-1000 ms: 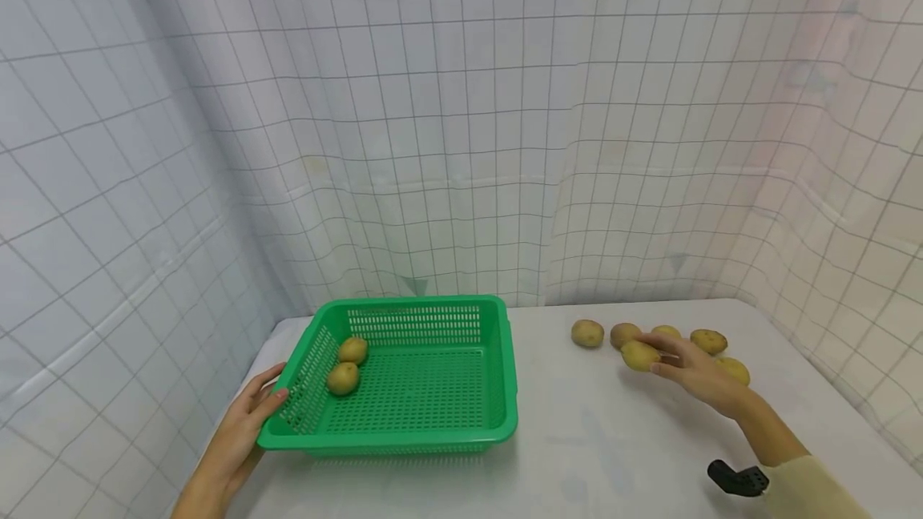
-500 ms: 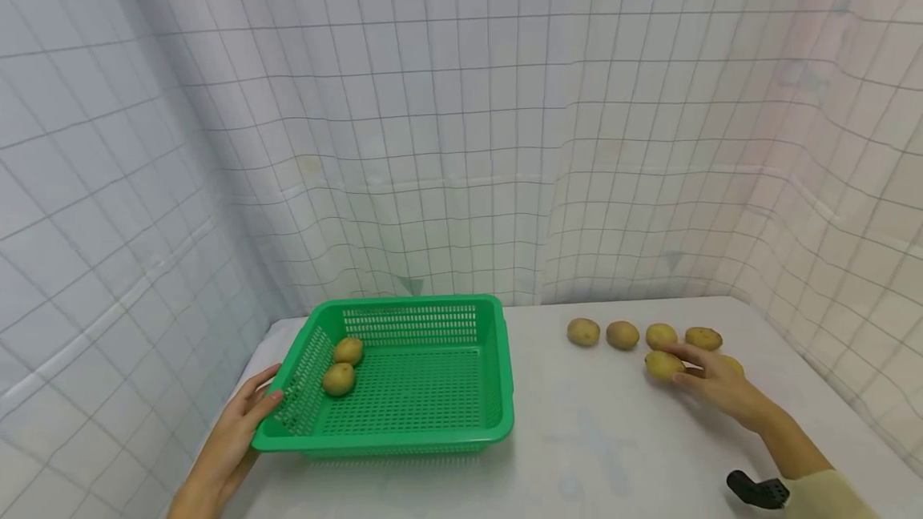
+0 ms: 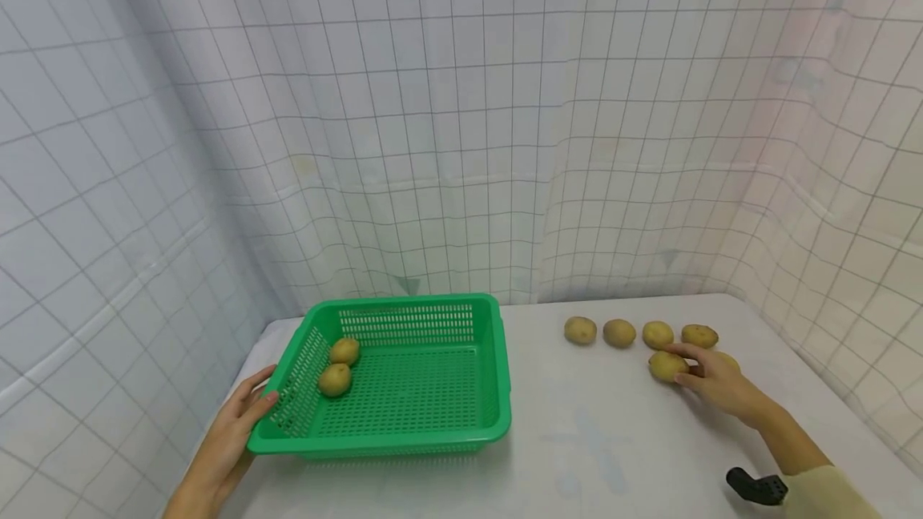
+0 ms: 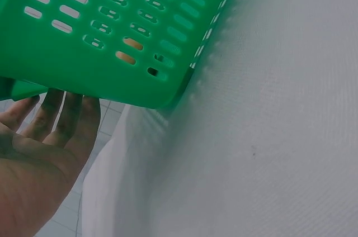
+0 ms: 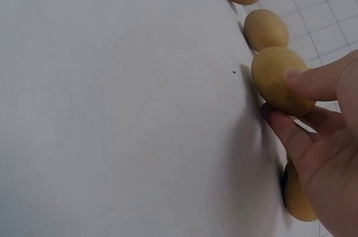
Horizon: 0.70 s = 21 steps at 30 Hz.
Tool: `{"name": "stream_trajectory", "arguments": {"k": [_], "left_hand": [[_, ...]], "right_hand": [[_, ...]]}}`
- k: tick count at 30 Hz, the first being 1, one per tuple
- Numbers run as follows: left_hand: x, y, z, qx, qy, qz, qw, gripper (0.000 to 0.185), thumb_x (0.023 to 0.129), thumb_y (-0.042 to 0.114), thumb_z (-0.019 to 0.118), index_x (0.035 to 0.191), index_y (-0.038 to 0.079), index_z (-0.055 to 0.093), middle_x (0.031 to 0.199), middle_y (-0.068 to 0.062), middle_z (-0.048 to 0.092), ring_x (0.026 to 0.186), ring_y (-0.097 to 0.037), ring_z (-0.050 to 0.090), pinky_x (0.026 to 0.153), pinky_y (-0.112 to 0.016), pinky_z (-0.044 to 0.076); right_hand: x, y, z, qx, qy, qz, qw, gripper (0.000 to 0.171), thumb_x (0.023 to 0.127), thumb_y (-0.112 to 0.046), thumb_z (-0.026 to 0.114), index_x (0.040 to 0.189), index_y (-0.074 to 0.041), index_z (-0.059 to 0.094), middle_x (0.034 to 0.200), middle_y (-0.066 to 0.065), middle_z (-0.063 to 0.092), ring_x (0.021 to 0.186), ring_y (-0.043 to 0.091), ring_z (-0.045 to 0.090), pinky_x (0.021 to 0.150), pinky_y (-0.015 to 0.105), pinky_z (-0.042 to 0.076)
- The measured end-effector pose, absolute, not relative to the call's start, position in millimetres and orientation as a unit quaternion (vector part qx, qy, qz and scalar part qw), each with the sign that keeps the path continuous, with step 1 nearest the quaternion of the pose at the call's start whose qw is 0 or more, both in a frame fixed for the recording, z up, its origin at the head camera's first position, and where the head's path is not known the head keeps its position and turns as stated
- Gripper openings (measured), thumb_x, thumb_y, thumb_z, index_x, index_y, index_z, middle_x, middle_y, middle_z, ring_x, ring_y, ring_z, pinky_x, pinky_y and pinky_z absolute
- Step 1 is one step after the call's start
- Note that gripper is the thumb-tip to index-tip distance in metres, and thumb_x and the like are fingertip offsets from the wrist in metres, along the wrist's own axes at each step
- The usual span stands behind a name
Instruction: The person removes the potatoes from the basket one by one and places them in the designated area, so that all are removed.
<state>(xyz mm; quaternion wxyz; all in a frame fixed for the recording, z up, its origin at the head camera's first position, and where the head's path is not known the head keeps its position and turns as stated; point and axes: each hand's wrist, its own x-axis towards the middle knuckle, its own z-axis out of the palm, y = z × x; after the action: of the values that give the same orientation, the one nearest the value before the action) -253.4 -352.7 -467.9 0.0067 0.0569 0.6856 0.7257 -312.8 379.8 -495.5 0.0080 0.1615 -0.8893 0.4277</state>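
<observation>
Head view: a person's two bare hands work at a white cloth-covered table (image 3: 591, 439) enclosed by white grid-lined curtains (image 3: 461, 142). The right hand (image 3: 714, 383) lies on the right part of the table, its thumb and fingers curled round a small oval yellow-brown potato (image 3: 667, 365) that rests on the cloth. Just beyond this gripped potato, four similar potatoes form a row: the leftmost (image 3: 580, 330), the second (image 3: 618, 332), the third (image 3: 657, 334) and the rightmost (image 3: 699, 335). A further potato is mostly hidden behind the right hand. The left hand (image 3: 234, 431) is placed against the near left corner of a green perforated plastic basket (image 3: 404, 443), fingers straight and relaxed along its wall, not curled round it. Inside the basket, near its left wall, lie two potatoes, one farther (image 3: 344, 351) and one nearer (image 3: 335, 380), just beside each other. A small black object (image 3: 755, 487) sits at the right wrist.

Right wrist view: the gripped potato (image 5: 279, 80) is pinched between thumb and fingers (image 5: 288, 133), in contact with the table; two row potatoes are visible beyond it, and another lies under the palm (image 5: 296, 198).

Left wrist view: the open left hand (image 4: 39, 153) lies beside the basket's slotted outer wall (image 4: 112, 41); whether the fingertips touch it cannot be told here.
</observation>
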Motion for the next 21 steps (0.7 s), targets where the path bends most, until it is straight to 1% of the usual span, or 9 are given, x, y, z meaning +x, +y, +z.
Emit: {"name": "stream_trajectory", "arguments": {"k": [3,8,10,15,18,21], "left_hand": [[-253.5,-352.9,-468.4,0.064,0.685,0.726,0.008,0.047,0.113,0.018,0.046,0.155,0.012,0.027,0.135,0.011,0.055,0.112,-0.012,0.063,0.086,-0.029,0.056],[-253.4,-353.0,-469.1,0.069,0.683,0.727,0.010,0.044,0.113,0.018,0.046,0.154,0.014,0.029,0.136,0.011,0.055,0.112,-0.012,0.063,0.086,-0.029,0.056],[-253.5,-353.0,-469.3,0.070,0.682,0.728,0.009,0.044,0.113,0.018,0.046,0.154,0.014,0.029,0.136,0.012,0.055,0.112,-0.012,0.063,0.086,-0.029,0.056],[-253.3,-353.0,-469.7,0.074,0.678,0.731,0.008,0.044,0.114,0.018,0.045,0.154,0.014,0.029,0.136,0.012,0.056,0.112,-0.011,0.063,0.086,-0.029,0.056],[-252.8,-353.2,-470.1,0.078,0.677,0.732,0.009,0.044,0.114,0.017,0.045,0.154,0.014,0.029,0.136,0.012,0.056,0.112,-0.012,0.063,0.086,-0.029,0.056],[-252.9,-353.3,-470.4,0.080,0.678,0.731,0.010,0.044,0.114,0.018,0.044,0.155,0.013,0.028,0.136,0.011,0.055,0.112,-0.012,0.063,0.086,-0.029,0.056]], "right_hand": [[-312.3,378.0,-493.4,0.152,-0.901,0.406,0.013,0.047,0.099,-0.001,0.068,0.142,0.009,0.051,0.143,0.035,0.049,0.120,0.044,0.057,0.084,0.027,0.055],[-311.9,376.1,-490.9,0.143,-0.925,0.352,0.026,0.045,0.096,0.001,0.070,0.139,0.006,0.056,0.139,0.034,0.053,0.121,0.046,0.058,0.090,0.045,0.056],[-311.7,376.2,-490.4,0.141,-0.929,0.340,0.031,0.045,0.095,0.002,0.070,0.138,0.006,0.057,0.138,0.033,0.055,0.122,0.047,0.058,0.091,0.050,0.054],[-310.9,376.6,-490.3,0.142,-0.930,0.336,0.046,0.045,0.093,0.006,0.070,0.136,0.006,0.058,0.135,0.029,0.058,0.121,0.048,0.058,0.094,0.054,0.052],[-311.4,377.0,-490.1,0.154,-0.929,0.331,0.052,0.044,0.092,0.008,0.069,0.135,0.010,0.057,0.134,0.031,0.058,0.122,0.051,0.056,0.094,0.058,0.051],[-311.4,377.1,-488.9,0.152,-0.933,0.323,0.054,0.046,0.092,0.006,0.070,0.135,0.012,0.056,0.136,0.035,0.055,0.123,0.054,0.054,0.093,0.060,0.051]]}}
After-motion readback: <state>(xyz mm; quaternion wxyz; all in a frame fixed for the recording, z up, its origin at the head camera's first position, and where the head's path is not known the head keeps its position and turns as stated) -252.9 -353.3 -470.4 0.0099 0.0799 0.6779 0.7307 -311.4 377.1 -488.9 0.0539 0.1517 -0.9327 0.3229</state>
